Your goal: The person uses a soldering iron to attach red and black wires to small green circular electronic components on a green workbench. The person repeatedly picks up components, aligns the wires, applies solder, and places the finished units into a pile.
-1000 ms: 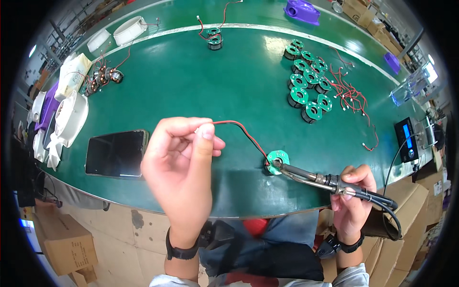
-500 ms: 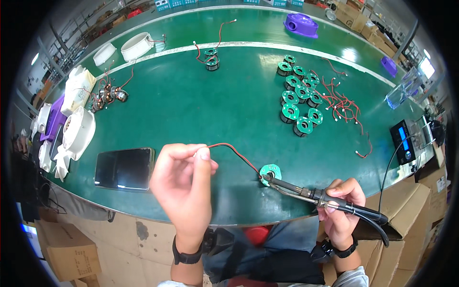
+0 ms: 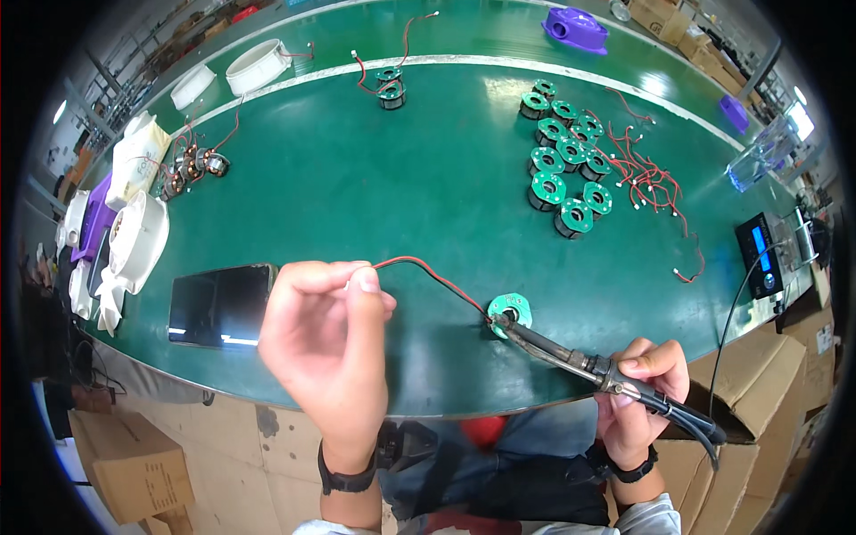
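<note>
My left hand (image 3: 332, 334) pinches the end of a red and black wire (image 3: 417, 261) between thumb and fingertips. The wire arches to the right, down to a round green circuit board (image 3: 520, 306) lying near the front edge of the table. My right hand (image 3: 644, 388) grips a soldering iron (image 3: 562, 355) by its black handle. Its tip reaches the board's left side, where the wire ends. The exact joint is hidden by the tip. A cable trails from the handle's rear.
Several board-topped coils (image 3: 547, 190) stand at right beside a heap of loose wires (image 3: 649, 178). Left of my left hand lies a black phone (image 3: 220, 305). A soldering station (image 3: 758, 254) with a blue display is far right. White housings (image 3: 141, 242) and wired motors (image 3: 192, 167) lie left.
The whole view has shifted slightly. My hands keep their hold on the wire and soldering iron, and the tip stays at the board.
</note>
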The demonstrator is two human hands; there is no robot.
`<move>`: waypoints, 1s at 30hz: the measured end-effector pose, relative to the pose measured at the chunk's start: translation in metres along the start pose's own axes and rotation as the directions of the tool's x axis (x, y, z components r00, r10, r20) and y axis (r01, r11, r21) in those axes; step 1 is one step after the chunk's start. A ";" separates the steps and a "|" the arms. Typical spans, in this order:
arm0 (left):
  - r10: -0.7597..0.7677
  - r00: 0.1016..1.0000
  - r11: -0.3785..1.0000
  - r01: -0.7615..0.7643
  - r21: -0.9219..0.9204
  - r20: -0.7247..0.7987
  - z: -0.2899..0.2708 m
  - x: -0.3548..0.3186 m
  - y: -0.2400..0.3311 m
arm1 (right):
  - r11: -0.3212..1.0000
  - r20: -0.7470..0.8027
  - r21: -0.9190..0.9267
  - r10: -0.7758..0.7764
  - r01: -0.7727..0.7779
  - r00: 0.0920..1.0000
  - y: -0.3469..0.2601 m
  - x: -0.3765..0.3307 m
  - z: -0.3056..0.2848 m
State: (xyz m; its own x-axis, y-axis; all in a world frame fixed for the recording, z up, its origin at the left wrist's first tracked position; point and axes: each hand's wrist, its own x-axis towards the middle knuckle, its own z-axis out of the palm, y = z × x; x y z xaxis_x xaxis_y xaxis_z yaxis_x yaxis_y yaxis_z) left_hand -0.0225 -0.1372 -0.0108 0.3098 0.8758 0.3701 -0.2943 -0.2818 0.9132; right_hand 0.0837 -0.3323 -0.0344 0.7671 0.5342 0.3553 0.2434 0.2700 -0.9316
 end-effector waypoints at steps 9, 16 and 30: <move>0.019 1.000 1.000 -0.019 -0.014 0.005 0.000 0.000 0.000 | 1.000 0.007 0.001 -0.003 0.003 1.000 -0.001 -0.002 0.002; 0.015 1.000 1.000 -0.015 -0.009 0.000 0.000 -0.001 0.000 | 0.986 0.029 -0.127 -0.107 0.110 0.994 0.006 -0.001 0.003; 0.066 0.998 0.998 -0.066 0.003 0.011 0.002 0.002 0.000 | 0.997 0.031 -0.068 -0.034 0.036 0.999 0.001 -0.001 0.001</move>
State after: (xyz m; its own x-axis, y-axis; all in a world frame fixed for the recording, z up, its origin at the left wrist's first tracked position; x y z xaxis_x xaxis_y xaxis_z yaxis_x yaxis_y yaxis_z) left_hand -0.0203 -0.1358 -0.0092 0.2996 0.8510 0.4313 -0.3115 -0.3400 0.8873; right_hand 0.0832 -0.3316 -0.0358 0.7397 0.5492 0.3888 0.3109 0.2336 -0.9213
